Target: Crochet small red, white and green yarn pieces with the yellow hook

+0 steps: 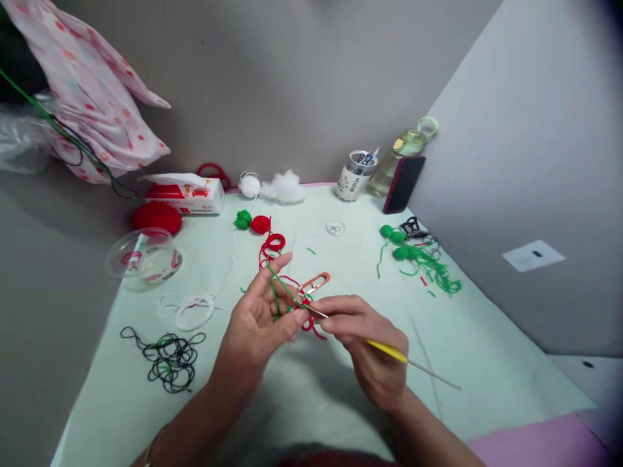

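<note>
Crocheting at the table's (487, 363) centre: left hand (257, 324) pinches green yarn (275, 292) and a small red piece (307, 310); right hand (370, 347) grips a yellow-handled crochet hook (389, 351). Tissue box (185, 194) and labelled pen cup (354, 176) stand along the far edge; their writing is unreadable.

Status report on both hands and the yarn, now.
Left hand pinches green yarn and a small red piece. Right hand grips crochet hook, tip at the work. Orange snips lie just behind.

Print on the tissue box (185, 198) and cup (351, 183) is unreadable
</note>
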Demonstrator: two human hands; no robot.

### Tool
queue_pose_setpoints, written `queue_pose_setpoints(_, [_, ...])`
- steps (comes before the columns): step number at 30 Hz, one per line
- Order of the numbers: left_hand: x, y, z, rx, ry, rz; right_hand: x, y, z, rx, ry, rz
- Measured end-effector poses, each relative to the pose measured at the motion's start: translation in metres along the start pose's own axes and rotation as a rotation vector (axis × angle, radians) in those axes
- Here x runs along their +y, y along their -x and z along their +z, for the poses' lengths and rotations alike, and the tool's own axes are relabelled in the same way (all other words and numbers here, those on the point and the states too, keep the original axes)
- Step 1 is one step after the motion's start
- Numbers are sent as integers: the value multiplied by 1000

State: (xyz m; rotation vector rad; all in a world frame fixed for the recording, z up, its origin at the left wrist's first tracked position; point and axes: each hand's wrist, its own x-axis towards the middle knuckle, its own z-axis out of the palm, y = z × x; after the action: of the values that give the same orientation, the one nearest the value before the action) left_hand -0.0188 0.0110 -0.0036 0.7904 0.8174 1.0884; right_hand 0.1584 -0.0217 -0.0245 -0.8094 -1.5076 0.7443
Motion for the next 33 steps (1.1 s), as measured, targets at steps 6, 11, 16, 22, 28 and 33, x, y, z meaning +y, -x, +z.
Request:
queue_pose_setpoints(6, [-3, -1, 0, -21, -43, 35, 1, 0, 3, 51, -14, 26])
queue_pose_setpoints(11, [-6, 1, 2, 29, -95, 109, 2, 1, 3, 25, -47, 33])
queue_pose_setpoints(16, [-6, 3, 1, -16, -9, 107, 6, -1, 2, 103, -161, 84])
queue_pose_setpoints(22, [-3, 0, 0, 2, 50, 9, 7, -3, 3, 102, -240, 126])
queue_pose_setpoints(28, [-6, 0, -2, 1, -44, 55, 7, -2, 3, 130, -220, 153])
queue_pose_setpoints(33, [-4, 2, 2, 31, -80, 43, 7, -2, 3, 114, -227, 149])
